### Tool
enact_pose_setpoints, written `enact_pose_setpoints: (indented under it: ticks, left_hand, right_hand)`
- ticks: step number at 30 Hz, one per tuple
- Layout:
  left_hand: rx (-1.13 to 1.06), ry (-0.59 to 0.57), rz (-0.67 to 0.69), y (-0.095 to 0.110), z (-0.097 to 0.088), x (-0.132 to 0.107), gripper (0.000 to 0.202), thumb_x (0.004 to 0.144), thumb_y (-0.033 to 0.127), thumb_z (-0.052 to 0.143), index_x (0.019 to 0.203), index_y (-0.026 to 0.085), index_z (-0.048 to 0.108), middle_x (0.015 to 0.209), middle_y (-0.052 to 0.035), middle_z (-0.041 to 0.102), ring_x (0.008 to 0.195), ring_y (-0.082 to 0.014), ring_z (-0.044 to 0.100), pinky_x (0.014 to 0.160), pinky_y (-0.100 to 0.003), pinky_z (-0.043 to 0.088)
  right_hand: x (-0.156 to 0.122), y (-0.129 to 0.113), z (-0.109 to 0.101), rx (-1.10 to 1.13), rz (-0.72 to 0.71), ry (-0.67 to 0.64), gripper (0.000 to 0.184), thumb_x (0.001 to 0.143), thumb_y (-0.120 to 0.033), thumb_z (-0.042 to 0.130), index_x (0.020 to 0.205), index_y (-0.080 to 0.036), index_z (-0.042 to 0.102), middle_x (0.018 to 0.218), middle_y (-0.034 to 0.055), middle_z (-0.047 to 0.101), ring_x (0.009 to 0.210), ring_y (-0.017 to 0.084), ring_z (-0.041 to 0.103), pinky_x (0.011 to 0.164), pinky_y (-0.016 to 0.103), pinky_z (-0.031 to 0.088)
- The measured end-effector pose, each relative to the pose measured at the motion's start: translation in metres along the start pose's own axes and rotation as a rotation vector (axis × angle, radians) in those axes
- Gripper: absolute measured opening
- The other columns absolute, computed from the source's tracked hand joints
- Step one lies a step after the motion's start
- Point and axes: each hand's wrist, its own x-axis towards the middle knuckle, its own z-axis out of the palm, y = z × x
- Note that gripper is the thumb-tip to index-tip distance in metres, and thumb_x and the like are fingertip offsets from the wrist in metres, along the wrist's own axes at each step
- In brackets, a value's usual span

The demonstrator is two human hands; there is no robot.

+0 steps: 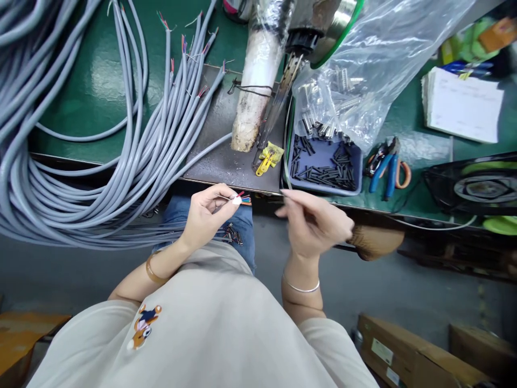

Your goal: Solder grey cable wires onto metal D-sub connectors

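Observation:
My left hand (207, 214) is closed in a pinch around the fanned-out coloured wires (246, 200) of a cable end, in front of the table edge. Red, blue and orange strands stick out past the thumb. To the right, my right hand (315, 223) hangs in the air, its fingers curled and drawn together; motion blurs the tips, and anything between them is too small to make out. It is nearest to a blue-grey tray (357, 164) holding many short black tubes (323, 173). Several small metal-and-black connectors (233, 235) rest on my lap.
A large bundle of grey cables (133, 188) covers the left side. At the back stand a wrapped white tube (256, 97) and a solder spool (339, 27). A yellow cutter (264, 163), plastic bag (388, 48), blue-handled pliers (390, 175) and paper pad (462, 105) lie on the green table.

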Motion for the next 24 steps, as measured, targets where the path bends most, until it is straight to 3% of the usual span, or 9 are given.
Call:
enact_pose_setpoints:
  ticks: [2, 4, 6, 8, 10, 13, 15, 18, 24]
  left_hand:
    - [0.106, -0.173, 0.063, 0.018, -0.003, -0.002, 0.01, 0.086, 0.019, 0.07, 0.076, 0.019, 0.071, 0.07, -0.0024, 0.067, 0.06, -0.0107, 0.058, 0.053, -0.022, 0.044]
    - [0.161, -0.548, 0.193, 0.04, -0.005, -0.004, 0.01, 0.086, 0.012, 0.069, 0.081, 0.02, 0.073, 0.07, -0.0038, 0.069, 0.056, -0.0111, 0.057, 0.051, -0.023, 0.043]
    - [0.12, -0.929, 0.218, 0.054, -0.007, -0.006, 0.015, 0.087, 0.009, 0.064, 0.087, 0.019, 0.075, 0.077, -0.0071, 0.072, 0.06, -0.0126, 0.062, 0.056, -0.024, 0.048]
    - [0.036, -1.061, 0.189, 0.056, -0.006, -0.009, 0.015, 0.086, 0.008, 0.064, 0.085, 0.019, 0.074, 0.075, -0.0069, 0.072, 0.056, -0.0117, 0.059, 0.052, -0.023, 0.046]
    - [-0.016, -0.909, 0.062, 0.044, -0.005, -0.011, 0.011, 0.084, 0.011, 0.067, 0.081, 0.019, 0.074, 0.07, -0.0053, 0.07, 0.055, -0.0109, 0.058, 0.051, -0.022, 0.044]
    - [-0.122, -0.295, -0.258, 0.014, -0.008, -0.01, 0.012, 0.079, 0.02, 0.074, 0.069, 0.017, 0.068, 0.063, -0.0002, 0.063, 0.048, -0.0061, 0.049, 0.045, -0.018, 0.036]
    - [-0.212, -0.034, -0.4, 0.0, -0.014, -0.006, 0.015, 0.071, 0.022, 0.078, 0.068, 0.016, 0.064, 0.053, 0.006, 0.051, 0.038, -0.0009, 0.03, 0.039, -0.016, 0.02]
    - [-0.293, 0.105, -0.468, -0.007, -0.027, 0.0, 0.022, 0.065, 0.024, 0.08, 0.067, 0.017, 0.059, 0.052, 0.0071, 0.051, 0.037, -0.0013, 0.031, 0.038, -0.015, 0.019]
    - [-0.346, 0.13, -0.488, -0.003, -0.035, 0.0, 0.025, 0.062, 0.024, 0.081, 0.068, 0.018, 0.058, 0.052, 0.0072, 0.053, 0.037, -0.0021, 0.033, 0.037, -0.014, 0.024]
  right_hand:
    - [0.003, -0.005, -0.015, -0.044, -0.126, 0.155, 0.01, 0.095, -0.03, 0.065, 0.099, -0.032, 0.073, 0.06, -0.004, 0.066, 0.043, 0.011, 0.055, 0.044, 0.028, 0.043]
    - [0.01, -0.011, -0.033, -0.065, -0.105, 0.13, 0.022, 0.094, -0.028, 0.064, 0.115, -0.033, 0.068, 0.059, -0.0061, 0.063, 0.04, 0.011, 0.048, 0.045, 0.028, 0.041]
    - [0.02, -0.013, -0.05, -0.181, -0.029, -0.205, 0.034, 0.097, -0.025, 0.059, 0.13, -0.03, 0.06, 0.071, -0.0045, 0.072, 0.044, 0.011, 0.053, 0.051, 0.028, 0.046]
    - [0.033, -0.004, -0.061, -0.358, 0.059, -0.449, 0.03, 0.099, -0.028, 0.056, 0.128, -0.026, 0.06, 0.079, -0.0008, 0.076, 0.058, 0.014, 0.066, 0.059, 0.029, 0.047]
    - [0.047, 0.015, -0.066, -0.538, 0.146, -0.501, 0.019, 0.098, -0.032, 0.056, 0.112, -0.024, 0.065, 0.079, 0.0025, 0.076, 0.068, 0.02, 0.071, 0.062, 0.031, 0.045]
    - [0.067, 0.055, -0.06, -0.791, 0.257, -0.416, 0.016, 0.094, -0.036, 0.058, 0.1, -0.022, 0.065, 0.081, 0.0083, 0.075, 0.077, 0.028, 0.07, 0.07, 0.036, 0.044]
    - [0.081, 0.082, -0.052, -0.849, 0.285, -0.356, 0.014, 0.094, -0.03, 0.054, 0.099, -0.022, 0.063, 0.082, 0.0102, 0.073, 0.081, 0.029, 0.069, 0.075, 0.039, 0.044]
    - [0.102, 0.111, -0.04, -0.841, 0.291, -0.283, 0.017, 0.095, -0.025, 0.046, 0.105, -0.021, 0.06, 0.098, 0.0142, 0.073, 0.09, 0.03, 0.067, 0.08, 0.041, 0.045]
    - [0.129, 0.138, -0.024, -0.779, 0.328, -0.255, 0.016, 0.094, -0.024, 0.047, 0.106, -0.022, 0.058, 0.105, 0.0142, 0.07, 0.103, 0.033, 0.065, 0.093, 0.047, 0.046]
